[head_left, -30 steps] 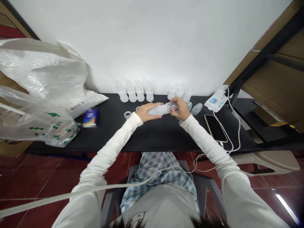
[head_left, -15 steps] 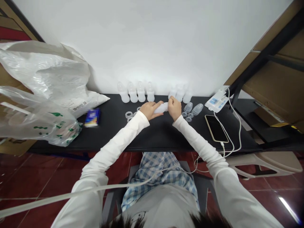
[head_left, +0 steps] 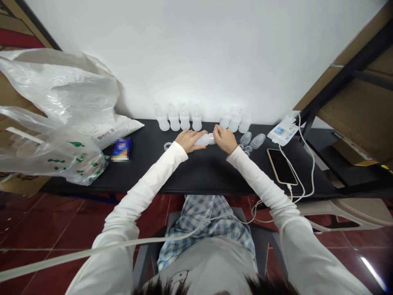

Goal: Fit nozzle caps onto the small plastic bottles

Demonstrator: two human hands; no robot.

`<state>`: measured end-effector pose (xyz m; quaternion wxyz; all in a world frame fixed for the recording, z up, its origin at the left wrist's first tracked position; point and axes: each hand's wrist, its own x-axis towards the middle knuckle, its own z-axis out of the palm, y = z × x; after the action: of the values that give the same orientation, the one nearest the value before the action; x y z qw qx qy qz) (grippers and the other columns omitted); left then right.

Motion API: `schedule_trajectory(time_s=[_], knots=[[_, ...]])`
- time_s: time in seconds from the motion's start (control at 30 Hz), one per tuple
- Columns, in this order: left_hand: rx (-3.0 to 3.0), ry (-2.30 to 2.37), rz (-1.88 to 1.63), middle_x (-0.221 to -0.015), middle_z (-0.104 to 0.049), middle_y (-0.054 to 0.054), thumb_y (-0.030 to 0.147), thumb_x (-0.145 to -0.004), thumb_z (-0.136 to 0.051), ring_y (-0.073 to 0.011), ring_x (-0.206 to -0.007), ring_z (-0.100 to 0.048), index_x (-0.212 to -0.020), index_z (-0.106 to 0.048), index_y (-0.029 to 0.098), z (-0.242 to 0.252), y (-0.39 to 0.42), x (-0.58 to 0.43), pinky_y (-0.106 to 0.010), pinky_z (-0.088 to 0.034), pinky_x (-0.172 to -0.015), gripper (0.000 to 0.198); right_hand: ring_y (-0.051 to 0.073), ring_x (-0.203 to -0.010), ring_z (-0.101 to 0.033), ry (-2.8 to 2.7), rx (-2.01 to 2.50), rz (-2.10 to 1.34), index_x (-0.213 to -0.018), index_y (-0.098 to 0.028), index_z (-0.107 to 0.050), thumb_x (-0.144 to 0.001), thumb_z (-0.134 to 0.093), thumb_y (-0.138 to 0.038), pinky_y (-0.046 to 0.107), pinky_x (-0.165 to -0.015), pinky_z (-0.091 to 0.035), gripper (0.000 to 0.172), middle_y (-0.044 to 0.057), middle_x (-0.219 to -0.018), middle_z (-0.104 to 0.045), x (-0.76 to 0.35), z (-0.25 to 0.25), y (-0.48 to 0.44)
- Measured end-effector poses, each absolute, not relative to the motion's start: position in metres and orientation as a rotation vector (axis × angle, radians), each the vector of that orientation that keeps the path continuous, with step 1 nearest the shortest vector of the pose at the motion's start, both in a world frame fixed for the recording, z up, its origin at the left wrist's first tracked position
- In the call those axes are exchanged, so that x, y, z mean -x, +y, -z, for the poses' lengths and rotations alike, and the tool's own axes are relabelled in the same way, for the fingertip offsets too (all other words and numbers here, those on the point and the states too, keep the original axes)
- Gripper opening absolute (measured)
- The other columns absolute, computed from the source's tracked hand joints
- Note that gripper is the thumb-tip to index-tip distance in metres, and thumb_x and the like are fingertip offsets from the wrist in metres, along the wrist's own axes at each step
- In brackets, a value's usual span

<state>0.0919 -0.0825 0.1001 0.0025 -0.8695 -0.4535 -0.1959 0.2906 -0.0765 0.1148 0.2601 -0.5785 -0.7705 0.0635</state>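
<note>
Above the middle of the black table, a translucent white baby bottle point(head_left: 201, 140) lies sideways between my hands. My left hand point(head_left: 188, 141) wraps round its body. At the other end, my right hand point(head_left: 225, 139) is closed on the bottle's top with fingers pinched; the exact part under them is hidden. Behind my left hand stand several capped bottles point(head_left: 184, 120) in a row. Three bottles point(head_left: 235, 123) without visible clear caps stand behind my right hand. Clear caps point(head_left: 257, 141) and small clear parts point(head_left: 247, 150) lie to its right. A ring point(head_left: 167, 146) shows beside my left hand.
On the left are a large white plastic bag point(head_left: 82, 94), a clear bag with green print point(head_left: 76, 159) and a blue packet point(head_left: 121, 149). A phone point(head_left: 281, 166) with a charging cable and a white case point(head_left: 282, 130) lie right. The white wall rises behind the table point(head_left: 208, 176).
Both hands and the bottle have shifted slightly left. My left hand now covers more of the rings beside it. More of the bottle's top end shows between my hands.
</note>
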Motion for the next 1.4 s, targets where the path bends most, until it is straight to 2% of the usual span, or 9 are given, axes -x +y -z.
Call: schedule_trajectory(time_s=[0.2,0.33,0.43,0.7,0.87,1.0,1.2,1.3,1.4], knots=[[2.186,-1.933,1.086,-0.129,-0.064,-0.013,0.048,-0.075,-0.076,-0.0365,-0.133,-0.048,-0.123,-0.060,0.024,-0.085,-0.074,-0.041,-0.054,-0.034,-0.109,0.056,0.019,-0.074,-0.059,-2.143,1.463,-0.210,-0.107,-0.021,-0.057,-0.104,-0.029,-0.042,0.031,-0.070,-0.039,0.035,0.005,-0.083,-0.066,-0.325,-0.119,-0.088],[1.802,-2.397,1.396,-0.114,-0.068,-0.010,0.047,-0.077,-0.070,-0.0299,-0.114,-0.062,-0.131,-0.041,0.022,-0.064,-0.058,0.010,-0.047,-0.044,-0.102,0.066,0.024,-0.083,-0.059,-2.484,1.663,0.158,-0.097,-0.016,-0.067,-0.101,-0.038,-0.034,0.034,-0.073,-0.035,0.033,0.012,-0.088,-0.067,-0.359,-0.099,-0.108],[1.728,-2.531,1.517,-0.105,-0.070,-0.008,0.044,-0.078,-0.070,-0.0251,-0.101,-0.067,-0.134,-0.034,0.019,-0.050,-0.049,0.029,-0.040,-0.049,-0.096,0.071,0.028,-0.093,-0.059,-2.597,1.723,0.360,-0.106,-0.015,-0.070,-0.100,-0.041,-0.032,0.036,-0.078,-0.035,0.034,0.016,-0.098,-0.066,-0.368,-0.083,-0.116],[1.700,-2.421,1.542,-0.132,-0.052,-0.021,0.030,-0.074,-0.073,-0.0265,-0.118,-0.059,-0.136,-0.034,0.012,-0.029,-0.038,0.020,-0.039,-0.049,-0.103,0.075,0.030,-0.097,-0.056,-2.572,1.849,0.348,-0.114,-0.009,-0.067,-0.096,-0.048,-0.026,0.036,-0.076,-0.036,0.031,0.020,-0.110,-0.061,-0.368,-0.077,-0.109],[1.547,-2.306,1.391,-0.131,-0.047,-0.022,0.026,-0.074,-0.072,-0.0363,-0.125,-0.048,-0.131,-0.044,0.013,-0.030,-0.065,-0.004,-0.058,-0.042,-0.107,0.065,0.028,-0.094,-0.058,-2.609,1.807,0.302,-0.114,-0.012,-0.066,-0.094,-0.047,-0.016,0.035,-0.074,-0.036,0.028,0.019,-0.110,-0.062,-0.370,-0.074,-0.103],[2.124,-2.121,1.099,-0.120,-0.055,-0.015,0.035,-0.085,-0.061,-0.0322,-0.114,-0.057,-0.116,-0.061,0.019,-0.043,-0.064,-0.026,-0.051,-0.045,-0.104,0.035,0.026,-0.090,-0.060,-2.553,1.774,0.265,-0.119,-0.014,-0.063,-0.100,-0.034,-0.020,0.034,-0.075,-0.037,0.035,0.017,-0.105,-0.064,-0.364,-0.079,-0.098],[2.453,-2.299,0.668,-0.094,-0.066,-0.010,0.033,-0.071,-0.071,-0.0289,-0.095,-0.064,-0.094,-0.067,0.018,-0.051,-0.027,-0.043,-0.045,-0.051,-0.093,0.028,0.025,-0.089,-0.065,-2.302,1.579,-0.028,-0.127,-0.014,-0.052,-0.103,-0.029,-0.027,0.033,-0.076,-0.043,0.036,0.013,-0.100,-0.070,-0.357,-0.088,-0.097],[2.384,-2.302,0.919,-0.093,-0.069,-0.012,0.028,-0.071,-0.068,-0.0281,-0.095,-0.065,-0.095,-0.067,0.016,-0.059,-0.026,-0.055,-0.045,-0.051,-0.093,0.026,0.021,-0.079,-0.066,-2.105,1.385,-0.326,-0.123,-0.016,-0.048,-0.102,-0.034,-0.033,0.032,-0.073,-0.046,0.031,0.009,-0.095,-0.070,-0.355,-0.086,-0.094],[2.388,-2.349,1.570,-0.093,-0.071,-0.010,0.030,-0.081,-0.059,-0.0221,-0.090,-0.068,-0.104,-0.063,0.017,-0.068,-0.032,-0.080,-0.041,-0.054,-0.090,0.027,0.015,-0.069,-0.062,-1.907,1.166,-0.564,-0.110,-0.019,-0.052,-0.099,-0.041,-0.046,0.029,-0.070,-0.048,0.032,0.005,-0.089,-0.069,-0.347,-0.084,-0.088]])
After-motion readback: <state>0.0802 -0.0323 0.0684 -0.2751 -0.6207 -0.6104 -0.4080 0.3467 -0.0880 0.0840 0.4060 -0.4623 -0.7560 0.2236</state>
